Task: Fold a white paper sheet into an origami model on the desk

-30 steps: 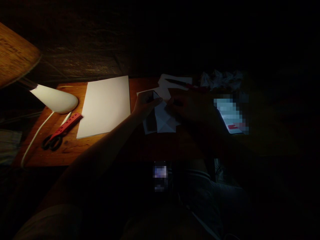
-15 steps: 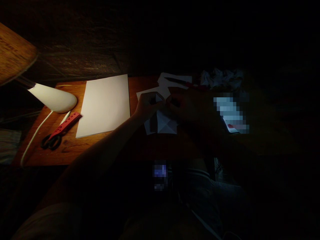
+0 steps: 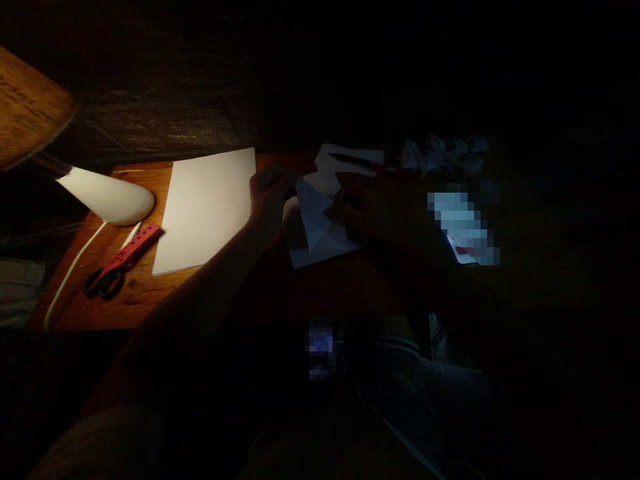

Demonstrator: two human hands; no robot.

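Observation:
A creased white paper (image 3: 316,227), partly folded, lies on the wooden table (image 3: 150,293) in dim lamp light. My left hand (image 3: 267,193) holds the paper's upper left part, with a flap raised beside its fingers. My right hand (image 3: 373,210) is a dark shape pressing on the paper's right side; its fingers are too dark to read.
A flat white sheet (image 3: 207,207) lies left of my hands. Red-handled scissors (image 3: 120,260), a white lamp base (image 3: 110,197) and its cord sit at the far left. More paper with a pen (image 3: 350,162), crumpled paper (image 3: 443,153) and a lit phone (image 3: 463,227) lie to the right.
My left hand has shifted up and left, lifting a flap of the paper so the fold stands open. The right hand has stayed on the paper's right side.

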